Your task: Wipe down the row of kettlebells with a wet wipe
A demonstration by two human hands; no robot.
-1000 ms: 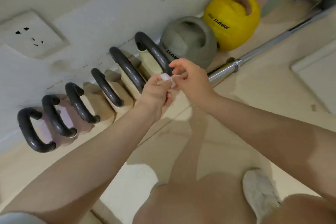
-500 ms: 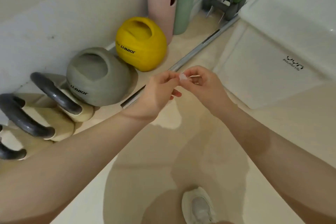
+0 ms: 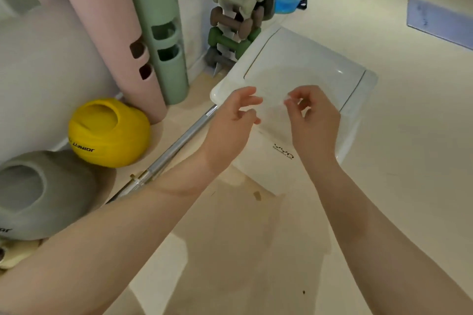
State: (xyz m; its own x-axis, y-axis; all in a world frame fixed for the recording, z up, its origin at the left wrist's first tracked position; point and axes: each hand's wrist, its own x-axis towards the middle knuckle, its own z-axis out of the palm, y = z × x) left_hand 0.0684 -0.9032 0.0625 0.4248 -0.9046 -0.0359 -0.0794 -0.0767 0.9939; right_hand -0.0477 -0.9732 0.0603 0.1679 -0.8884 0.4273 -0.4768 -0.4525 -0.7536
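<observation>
Both hands were raised over the white lidded bin [image 3: 307, 64], forearms extended forward from the body. Left hand [image 3: 230, 123]: fingers loosely curled, thumb and index tips apart; nothing was discernible in it. Right hand [image 3: 314, 120]: thumb and index tips brought close together as in a pinch, other fingers curled. The wet wipe could not be made out in either hand; a faint pale or translucent area lay between the two hands against the bin lid, too indistinct to identify. Whether the right hand was grasping anything: cannot tell.

Kettlebells: to the left of the left hand, on the floor [image 3: 230, 250] along the wall. Yellow kettlebell [image 3: 108, 133], printed lettering visible, sat left of the left wrist. Grey kettlebell [image 3: 43, 194] sat further left and nearer the body, just beside the yellow one. A cream-coloured object at the far lower left edge was mostly cut off.

A metal bar [image 3: 176, 146] lay on the floor, running diagonally under the left forearm, between the kettlebells and the bin. Beyond the left hand stood a pink tube [image 3: 110, 33] and a green tube [image 3: 161, 20], upright against the wall. Beyond both hands, past the bin, a rack of dumbbells [image 3: 235, 20].
</observation>
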